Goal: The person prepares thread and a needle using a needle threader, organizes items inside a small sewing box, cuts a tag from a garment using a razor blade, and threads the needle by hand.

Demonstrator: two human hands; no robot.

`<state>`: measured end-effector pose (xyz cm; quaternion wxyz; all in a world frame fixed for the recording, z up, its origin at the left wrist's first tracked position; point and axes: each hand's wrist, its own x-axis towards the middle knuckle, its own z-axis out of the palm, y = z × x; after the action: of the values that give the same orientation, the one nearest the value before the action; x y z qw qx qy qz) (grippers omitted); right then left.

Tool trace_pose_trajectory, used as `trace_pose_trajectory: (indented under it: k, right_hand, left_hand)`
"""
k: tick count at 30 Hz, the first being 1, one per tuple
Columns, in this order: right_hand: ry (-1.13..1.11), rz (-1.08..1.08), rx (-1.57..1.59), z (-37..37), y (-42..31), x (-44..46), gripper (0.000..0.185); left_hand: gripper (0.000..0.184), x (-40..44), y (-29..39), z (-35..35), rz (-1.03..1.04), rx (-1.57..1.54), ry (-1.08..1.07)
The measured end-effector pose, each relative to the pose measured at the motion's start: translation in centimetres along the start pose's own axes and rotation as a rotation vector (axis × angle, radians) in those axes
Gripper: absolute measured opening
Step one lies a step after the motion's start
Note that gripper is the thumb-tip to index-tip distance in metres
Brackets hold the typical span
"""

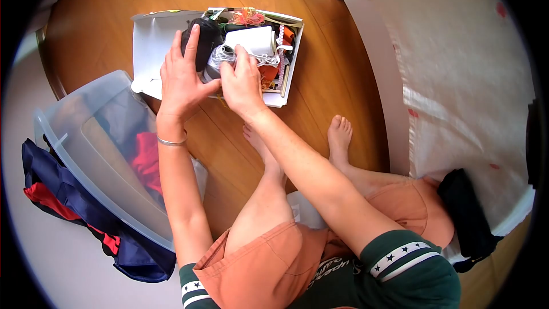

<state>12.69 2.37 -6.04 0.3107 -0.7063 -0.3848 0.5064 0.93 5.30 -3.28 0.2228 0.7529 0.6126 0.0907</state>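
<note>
A white cardboard box (295,63) full of sewing bits lies on the wooden floor. My left hand (186,77) has its fingers stretched out and thumb apart, against a black ball of thread (208,43) at the box's left side. My right hand (243,86) is over the front of the box, its thumb and fingers curled at a spool of white string (221,56). Part of that spool is hidden behind the fingers. Just above lies a large white thread spool (251,40). White elastic cord (276,57) trails on its right.
An open white lid flap (150,46) extends left from the box. A clear plastic bin (103,160) with cloth inside stands at the left, navy and red fabric (74,206) beside it. My bare feet (339,131) are near the box. A pale cloth (452,68) hangs at the right.
</note>
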Motion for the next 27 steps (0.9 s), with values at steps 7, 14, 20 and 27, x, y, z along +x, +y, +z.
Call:
trace_pose_trajectory:
  k: [7,14,20,27]
  right_hand:
    - [-0.009,-0.134,0.02,0.8,0.1,-2.1,0.053]
    - [0.207,-0.146,0.024,-2.5,3.2,-2.9,0.03]
    - [0.272,0.037,-0.212,-1.6,5.6,-1.5,0.072]
    - [0.222,-0.161,-0.142,0.2,4.3,-1.7,0.071]
  left_hand:
    - [0.101,0.1,-0.8,3.3,-0.04,0.539,0.22]
    - [0.111,0.2,1.2,2.1,-0.116,0.321,0.204]
    - [0.112,0.4,1.1,2.0,-0.179,0.258,0.181]
    - [0.109,0.4,1.4,2.2,-0.155,0.308,0.188]
